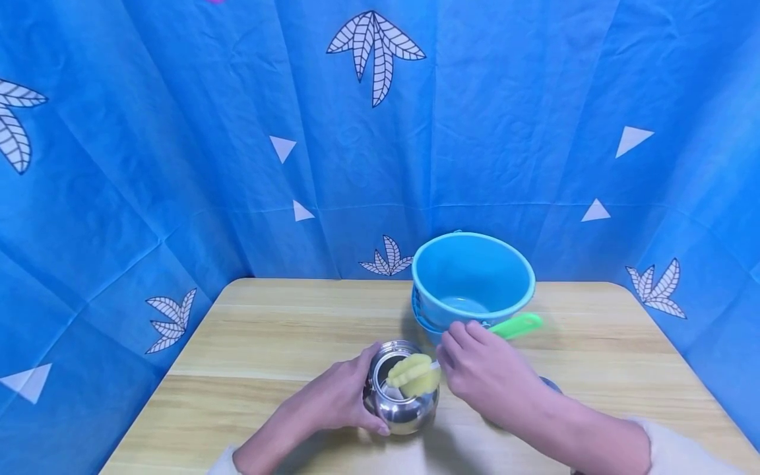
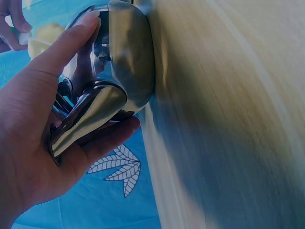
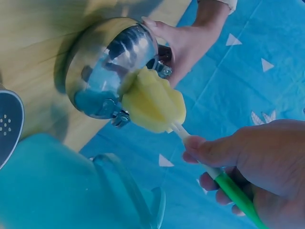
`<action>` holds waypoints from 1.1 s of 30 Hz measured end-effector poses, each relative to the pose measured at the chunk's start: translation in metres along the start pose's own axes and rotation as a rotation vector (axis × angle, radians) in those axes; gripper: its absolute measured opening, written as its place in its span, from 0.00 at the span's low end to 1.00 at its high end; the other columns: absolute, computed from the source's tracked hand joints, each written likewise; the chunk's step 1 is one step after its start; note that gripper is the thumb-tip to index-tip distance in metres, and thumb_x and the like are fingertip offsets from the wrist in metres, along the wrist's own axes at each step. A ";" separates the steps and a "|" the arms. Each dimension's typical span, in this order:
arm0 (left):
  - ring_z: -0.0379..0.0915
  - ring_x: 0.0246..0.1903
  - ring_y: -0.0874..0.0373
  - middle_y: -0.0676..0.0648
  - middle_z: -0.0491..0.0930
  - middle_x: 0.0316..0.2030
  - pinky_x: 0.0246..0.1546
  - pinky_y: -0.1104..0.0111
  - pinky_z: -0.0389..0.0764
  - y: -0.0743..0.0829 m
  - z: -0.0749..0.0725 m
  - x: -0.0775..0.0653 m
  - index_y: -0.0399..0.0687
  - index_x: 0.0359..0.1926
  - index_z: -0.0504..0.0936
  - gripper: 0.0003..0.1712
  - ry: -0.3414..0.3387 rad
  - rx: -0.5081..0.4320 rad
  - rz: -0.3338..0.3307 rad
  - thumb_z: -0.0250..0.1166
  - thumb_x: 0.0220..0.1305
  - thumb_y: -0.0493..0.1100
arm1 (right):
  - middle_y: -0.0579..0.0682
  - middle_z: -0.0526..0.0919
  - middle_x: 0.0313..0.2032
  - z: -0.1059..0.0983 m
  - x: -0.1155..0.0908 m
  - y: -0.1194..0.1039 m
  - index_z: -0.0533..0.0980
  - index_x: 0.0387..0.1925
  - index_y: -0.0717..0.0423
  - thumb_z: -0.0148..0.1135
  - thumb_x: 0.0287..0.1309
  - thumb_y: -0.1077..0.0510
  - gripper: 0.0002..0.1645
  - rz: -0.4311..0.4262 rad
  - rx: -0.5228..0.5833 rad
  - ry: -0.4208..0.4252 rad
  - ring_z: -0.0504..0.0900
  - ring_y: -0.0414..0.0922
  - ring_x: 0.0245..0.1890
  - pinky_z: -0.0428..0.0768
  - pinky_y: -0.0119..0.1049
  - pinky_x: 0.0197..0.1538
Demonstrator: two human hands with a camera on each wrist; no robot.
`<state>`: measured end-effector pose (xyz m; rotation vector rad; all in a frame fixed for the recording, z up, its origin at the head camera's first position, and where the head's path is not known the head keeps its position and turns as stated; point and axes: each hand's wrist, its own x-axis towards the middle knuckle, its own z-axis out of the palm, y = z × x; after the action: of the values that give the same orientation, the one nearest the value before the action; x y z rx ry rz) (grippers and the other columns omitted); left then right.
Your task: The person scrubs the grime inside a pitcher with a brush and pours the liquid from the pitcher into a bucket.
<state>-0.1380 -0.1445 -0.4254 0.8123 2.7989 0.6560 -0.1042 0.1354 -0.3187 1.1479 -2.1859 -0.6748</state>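
A shiny steel teapot [image 1: 410, 417] stands lidless on the table, its mouth facing up. My left hand [image 1: 340, 394] grips its side, and in the left wrist view the fingers and thumb lie around the body with the spout [image 2: 90, 117] against the palm. In my right hand [image 1: 489, 369] is a sponge bottle brush with a green handle [image 1: 518, 325] and a white neck. Its yellow sponge head [image 3: 155, 102] is at the teapot's mouth, partly over the opening. How deep the sponge reaches inside cannot be seen.
Behind the teapot, a light blue bucket [image 1: 475, 310] stands at the back of the wooden table [image 1: 267, 330]. A metal piece with small holes [image 3: 8, 125] lies right of the teapot, mostly hidden by my right arm in the head view. Blue patterned curtains [image 1: 505, 132] surround the table.
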 end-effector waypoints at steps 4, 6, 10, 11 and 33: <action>0.79 0.63 0.43 0.36 0.76 0.68 0.65 0.51 0.82 -0.001 0.000 -0.001 0.41 0.80 0.52 0.80 0.003 -0.007 0.004 0.84 0.34 0.70 | 0.48 0.75 0.28 0.001 0.004 -0.002 0.85 0.40 0.55 0.75 0.49 0.61 0.14 -0.032 -0.025 -0.004 0.67 0.48 0.32 0.68 0.34 0.36; 0.79 0.63 0.44 0.37 0.76 0.68 0.65 0.52 0.82 -0.002 -0.001 -0.001 0.40 0.80 0.52 0.80 0.007 -0.008 0.008 0.84 0.34 0.70 | 0.47 0.75 0.27 0.002 0.007 -0.003 0.84 0.39 0.55 0.74 0.50 0.61 0.12 -0.045 -0.034 0.009 0.67 0.47 0.32 0.69 0.34 0.36; 0.79 0.63 0.45 0.37 0.76 0.68 0.66 0.53 0.82 -0.002 -0.001 -0.002 0.40 0.80 0.52 0.80 0.012 -0.018 0.017 0.85 0.34 0.69 | 0.47 0.78 0.29 0.006 0.012 -0.006 0.85 0.39 0.54 0.74 0.53 0.58 0.11 -0.072 -0.044 0.023 0.70 0.47 0.33 0.72 0.33 0.38; 0.79 0.63 0.45 0.38 0.76 0.68 0.66 0.53 0.82 -0.002 -0.001 -0.002 0.40 0.80 0.52 0.80 0.012 -0.022 0.017 0.85 0.34 0.69 | 0.47 0.79 0.29 0.007 0.013 -0.007 0.85 0.40 0.54 0.74 0.54 0.58 0.11 -0.079 -0.046 0.021 0.71 0.47 0.34 0.72 0.33 0.39; 0.81 0.60 0.47 0.38 0.78 0.66 0.63 0.55 0.84 -0.002 0.001 0.000 0.40 0.80 0.52 0.80 0.010 -0.008 0.022 0.84 0.34 0.70 | 0.44 0.85 0.34 0.030 0.024 -0.024 0.88 0.41 0.50 0.73 0.55 0.54 0.11 -0.139 -0.004 0.086 0.77 0.44 0.37 0.77 0.31 0.42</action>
<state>-0.1390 -0.1453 -0.4272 0.8417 2.7983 0.6753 -0.1227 0.1083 -0.3495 1.3114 -2.0465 -0.6744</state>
